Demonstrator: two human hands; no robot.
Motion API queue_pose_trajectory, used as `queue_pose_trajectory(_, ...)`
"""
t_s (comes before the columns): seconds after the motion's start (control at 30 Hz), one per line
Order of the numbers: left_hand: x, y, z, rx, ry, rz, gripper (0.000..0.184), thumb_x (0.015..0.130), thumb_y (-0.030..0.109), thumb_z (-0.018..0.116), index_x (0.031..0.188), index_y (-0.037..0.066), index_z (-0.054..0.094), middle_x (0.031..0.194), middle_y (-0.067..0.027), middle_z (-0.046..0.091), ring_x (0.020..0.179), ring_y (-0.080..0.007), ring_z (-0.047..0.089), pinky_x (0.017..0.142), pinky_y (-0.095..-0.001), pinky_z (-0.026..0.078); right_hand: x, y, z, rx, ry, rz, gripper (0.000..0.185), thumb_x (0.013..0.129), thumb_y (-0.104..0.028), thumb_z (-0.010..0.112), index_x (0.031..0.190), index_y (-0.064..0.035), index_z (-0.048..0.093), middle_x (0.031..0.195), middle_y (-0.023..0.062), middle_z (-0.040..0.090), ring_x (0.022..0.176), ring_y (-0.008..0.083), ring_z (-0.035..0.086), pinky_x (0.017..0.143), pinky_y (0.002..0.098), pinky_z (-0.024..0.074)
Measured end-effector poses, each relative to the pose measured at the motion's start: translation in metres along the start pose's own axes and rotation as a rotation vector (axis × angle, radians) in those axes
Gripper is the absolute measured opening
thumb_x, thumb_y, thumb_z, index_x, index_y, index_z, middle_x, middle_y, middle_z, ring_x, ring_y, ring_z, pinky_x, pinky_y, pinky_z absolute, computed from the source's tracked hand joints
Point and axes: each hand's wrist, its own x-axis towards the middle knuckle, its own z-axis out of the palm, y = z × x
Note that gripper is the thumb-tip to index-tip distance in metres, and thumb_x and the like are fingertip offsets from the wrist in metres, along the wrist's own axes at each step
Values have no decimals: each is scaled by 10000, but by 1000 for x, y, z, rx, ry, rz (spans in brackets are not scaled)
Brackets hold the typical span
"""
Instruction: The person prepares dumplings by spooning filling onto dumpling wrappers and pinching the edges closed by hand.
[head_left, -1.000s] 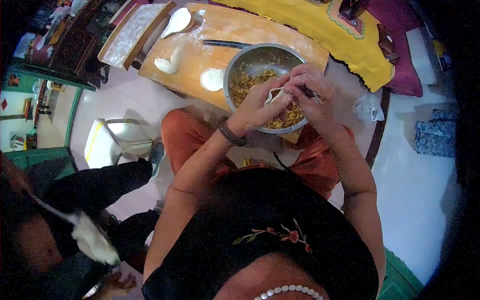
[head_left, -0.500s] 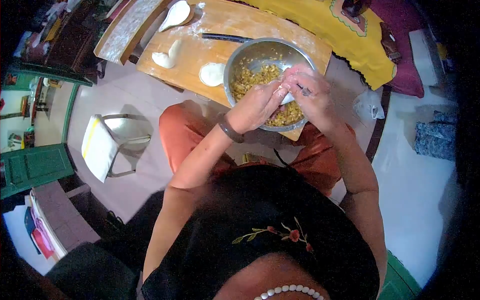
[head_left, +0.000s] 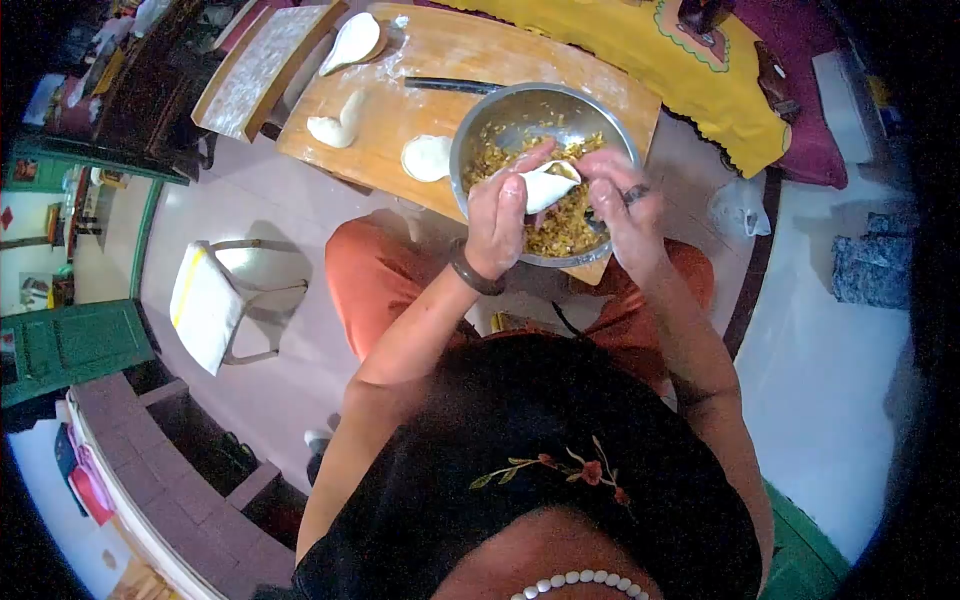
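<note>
Over the metal bowl (head_left: pixel 462 150), my left hand (head_left: pixel 497 222) holds a partly folded dumpling (head_left: pixel 548 188), its white dough cupped with an opening at the right end. Flour marks the fingers. My right hand (head_left: pixel 630 208) is just right of the dumpling, fingers apart and slightly blurred; whether a fingertip touches the dough I cannot tell. Yellowish chopped filling (head_left: pixel 565 235) lies in the bowl beneath both hands. A round dough wrapper (head_left: pixel 427 158) rests on the wooden table left of the bowl. Farther left lies a curved white dough piece (head_left: pixel 338 122).
The floured wooden table (head_left: pixel 560 68) carries a dark stick (head_left: pixel 452 85) behind the bowl and a pale rounded dough piece (head_left: pixel 355 42) at the far left. A chair with a white cover (head_left: pixel 203 310) stands on the left. A yellow cloth (head_left: pixel 720 110) lies beyond the table's right end.
My hands have parted from their pinch around the dough. My left hand keeps the dumpling, now more visible, and my right hand has moved off to the right with its fingers spreading.
</note>
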Motion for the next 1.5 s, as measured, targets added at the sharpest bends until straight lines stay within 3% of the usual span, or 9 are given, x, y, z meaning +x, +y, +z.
queue_pose_trajectory(0.17, -6, -4, 10, -275, 45, -98, 624, 943, 462, 325, 1189, -87, 489, 846, -118, 616, 637, -148, 549, 582, -257, 443, -5, -32, 0, -43, 32, 12, 176, 808, -46, 570, 975, -31, 625, 893, 87, 549, 819, 165, 531, 750, 277, 442)
queue_pose_trajectory(0.27, -7, -1, 15, -367, 42, -44, 580, 967, 405, 299, 1173, -102, 493, 730, -99, 592, 573, -124, 533, 550, -239, 441, -1, -40, -2, -271, 31, -375, 246, 759, 13, 554, 987, -41, 631, 924, 84, 514, 795, 147, 513, 673, 254, 449)
queue_pose_trajectory(0.57, -8, 0, 14, -444, -1, -36, 541, 968, 383, 317, 1160, -91, 493, 772, -109, 590, 623, -145, 553, 590, -255, 459, -4, -46, 5, -163, -101, -261, 272, 771, 59, 518, 1019, 4, 614, 994, 117, 450, 777, 152, 552, 631, 238, 483)
queue_pose_trajectory(0.9, 0, -12, 3, -368, -9, -85, 515, 974, 364, 313, 1199, -67, 484, 775, -87, 587, 618, -131, 544, 587, -250, 457, 23, -25, 0, -326, -206, -436, 223, 790, -19, 520, 984, -2, 628, 925, 112, 505, 808, 205, 558, 698, 317, 463)
queue_pose_trajectory(1.0, 8, -14, -2, -318, -16, -98, 541, 967, 384, 316, 1224, -69, 462, 806, -95, 595, 627, -131, 547, 598, -249, 457, 30, -17, -2, -216, -84, -340, 219, 780, -51, 531, 965, -15, 642, 907, 121, 528, 832, 218, 542, 714, 337, 445)
queue_pose_trajectory(1.07, 13, -20, -7, -288, -55, -107, 575, 955, 413, 323, 1238, -73, 439, 876, -119, 612, 645, -140, 556, 618, -252, 458, 35, -15, -1, -208, -102, -362, 228, 765, -17, 530, 961, -17, 648, 906, 123, 533, 824, 208, 538, 706, 317, 444)
queue_pose_trajectory(1.2, 18, -28, -9, -245, -64, -88, 556, 965, 394, 315, 1249, -66, 446, 793, -81, 597, 629, -121, 541, 607, -248, 455, 38, -11, 6, -168, -154, -344, 256, 749, 41, 524, 964, -15, 651, 902, 120, 536, 817, 192, 535, 696, 279, 439)
queue_pose_trajectory(1.3, 21, -34, -12, -248, -92, -116, 579, 953, 409, 324, 1258, -73, 420, 860, -107, 613, 651, -134, 550, 623, -254, 457, 35, -8, 12, -70, -166, -169, 241, 751, 67, 520, 932, -10, 658, 889, 117, 537, 820, 182, 535, 688, 257, 433)
queue_pose_trajectory(1.5, 25, -37, -15, -224, -130, -122, 583, 960, 401, 310, 1281, -79, 394, 856, -101, 611, 657, -128, 547, 634, -245, 448, 41, 9, 1, -169, -1, -264, 149, 784, 17, 548, 867, -11, 669, 887, 112, 543, 851, 198, 542, 744, 277, 443)
